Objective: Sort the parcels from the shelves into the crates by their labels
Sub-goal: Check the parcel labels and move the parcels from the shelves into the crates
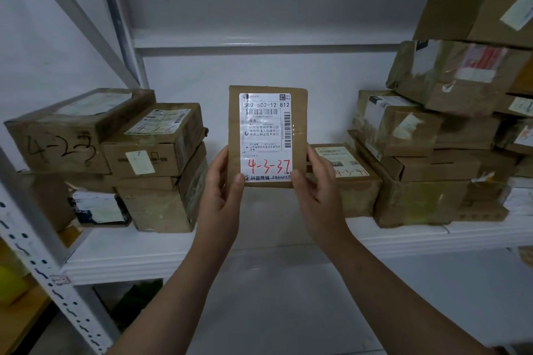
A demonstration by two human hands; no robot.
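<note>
I hold a small flat brown parcel [266,135] upright in front of the shelf, its white label facing me with "4-3-37" written in red. My left hand [222,184] grips its lower left edge, thumb on the front. My right hand [314,181] grips its lower right edge the same way. Behind it on the shelf lies a parcel marked "4-3-41" [346,173]. No crate is in view.
The white shelf board [259,242] carries a stack of brown boxes on the left [115,153], one marked "4-23", and a taller stack on the right [447,138]. A perforated shelf post [43,262] runs down the lower left. A lower shelf level shows below.
</note>
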